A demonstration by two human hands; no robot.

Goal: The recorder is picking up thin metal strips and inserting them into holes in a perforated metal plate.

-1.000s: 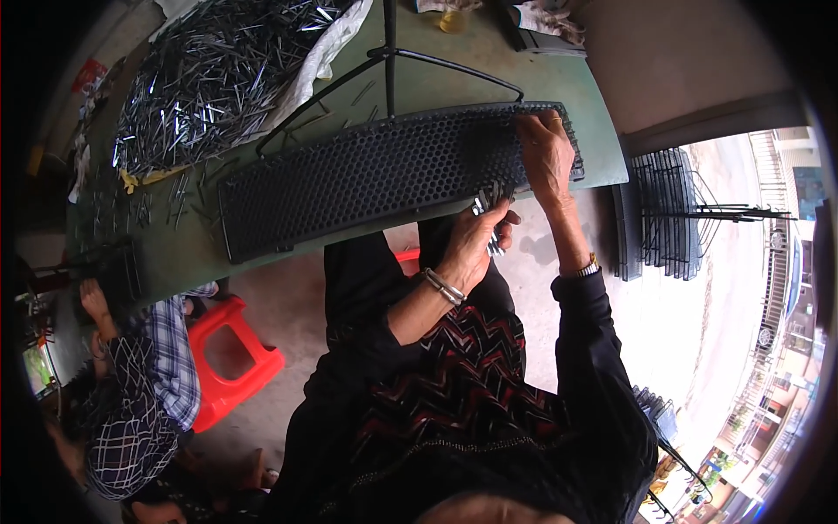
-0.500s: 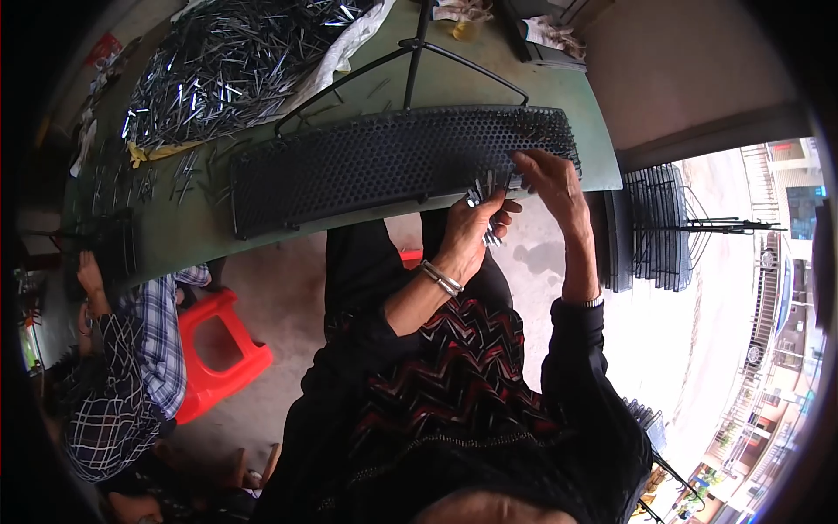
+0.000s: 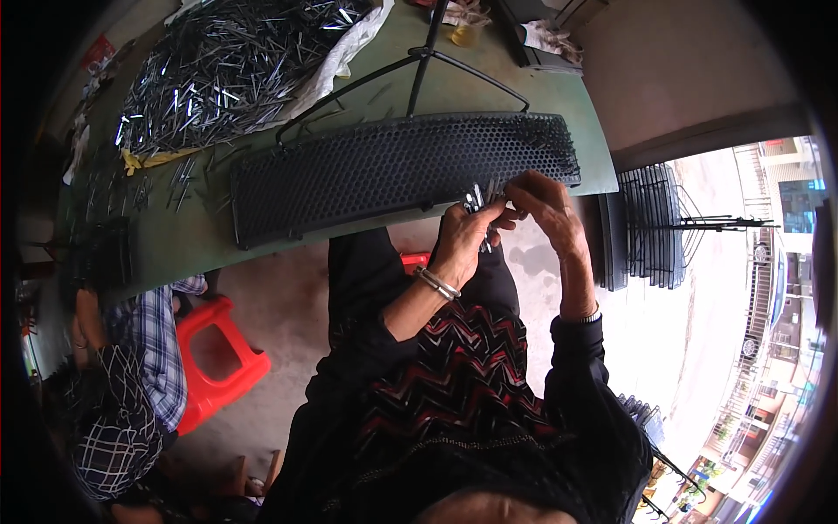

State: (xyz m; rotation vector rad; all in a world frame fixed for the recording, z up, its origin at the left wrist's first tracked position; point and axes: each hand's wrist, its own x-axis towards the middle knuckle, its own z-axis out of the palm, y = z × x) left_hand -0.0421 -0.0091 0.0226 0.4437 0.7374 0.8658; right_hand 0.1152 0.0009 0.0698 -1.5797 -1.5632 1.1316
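Observation:
My left hand is closed around a small bundle of slim, shiny metal pieces, whose ends stick out above and below the fingers. My right hand meets it from the right, its thumb and fingertips pinched together at the bundle; what sits in that pinch is too small to make out. Just beyond both hands lies a long black perforated rack with a wire handle frame rising from its far side. Many dark pieces stand in the holes at its right end.
A big heap of the metal pieces lies on a white sheet on the green table, with several scattered pieces nearby. Stacked black racks stand to the right. At the left are a red stool and another person's checked sleeve.
My right hand has come down and inward from over the rack to the bundle in my left hand. The left hand has shifted only slightly.

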